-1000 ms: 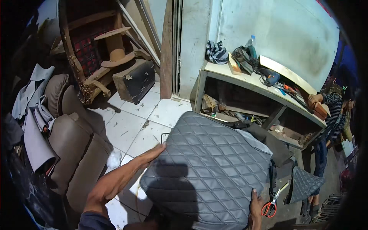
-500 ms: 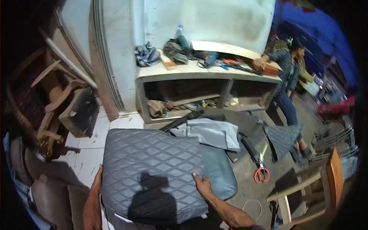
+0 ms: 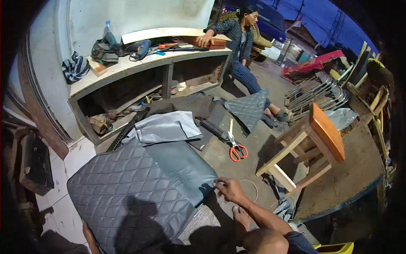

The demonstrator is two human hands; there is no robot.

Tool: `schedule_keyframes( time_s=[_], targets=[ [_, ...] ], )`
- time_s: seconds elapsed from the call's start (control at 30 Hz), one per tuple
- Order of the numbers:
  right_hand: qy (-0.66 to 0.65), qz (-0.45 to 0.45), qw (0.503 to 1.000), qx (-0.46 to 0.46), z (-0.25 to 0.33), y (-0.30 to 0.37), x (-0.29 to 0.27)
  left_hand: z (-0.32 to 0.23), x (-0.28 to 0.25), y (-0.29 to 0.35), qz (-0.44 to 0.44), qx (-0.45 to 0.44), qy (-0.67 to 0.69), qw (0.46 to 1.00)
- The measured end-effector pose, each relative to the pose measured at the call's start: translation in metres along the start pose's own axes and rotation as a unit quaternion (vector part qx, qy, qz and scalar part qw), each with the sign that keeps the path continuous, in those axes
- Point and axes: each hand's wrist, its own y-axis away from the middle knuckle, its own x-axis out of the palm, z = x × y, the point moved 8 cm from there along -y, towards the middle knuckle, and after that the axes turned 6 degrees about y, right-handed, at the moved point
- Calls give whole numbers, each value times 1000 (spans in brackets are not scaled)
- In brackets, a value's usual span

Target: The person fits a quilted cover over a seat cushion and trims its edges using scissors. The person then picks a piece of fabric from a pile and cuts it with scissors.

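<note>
A dark-grey quilted upholstery panel [image 3: 122, 190] with a diamond pattern lies in front of me. A smooth grey-green vinyl-covered piece [image 3: 179, 163] sits at its far right side, partly covered by it. My right hand [image 3: 229, 189] has its fingers closed on the near right corner of the smooth piece. At the lower left edge of the quilted panel is my left hand [image 3: 89, 238], mostly hidden, its fingers out of sight. A folded silver-grey sheet [image 3: 169, 127] rests beyond the panel. Scissors with red handles [image 3: 238, 152] lie on the floor to the right.
A workbench [image 3: 165, 57] with tools stands along the wall. Beside it a person [image 3: 243, 46] sits with a hand on the bench end. A wooden stool [image 3: 311, 146] lies tipped at right, near metal frames [image 3: 319, 95]. A quilted scrap [image 3: 249, 109] is on the floor.
My view has swung to the right. My right hand has left the quilted panel's right edge and taken hold of the smooth piece's corner. Less of my left hand shows.
</note>
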Motion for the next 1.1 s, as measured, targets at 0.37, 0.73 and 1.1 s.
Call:
schedule_keyframes(
  time_s=[0.37, 0.73, 1.1],
  targets=[
    [61, -95, 994, 5, -103, 66, -18, -173, 111, 133, -198, 409, -99, 886],
    [242, -212, 902, -286, 34, -208, -11, -234, 96, 309, -133, 362, -238, 892],
    [73, -109, 871, -473, 58, -150, 2, -253, 235, 396, 117, 292, -421, 850]
  ],
)
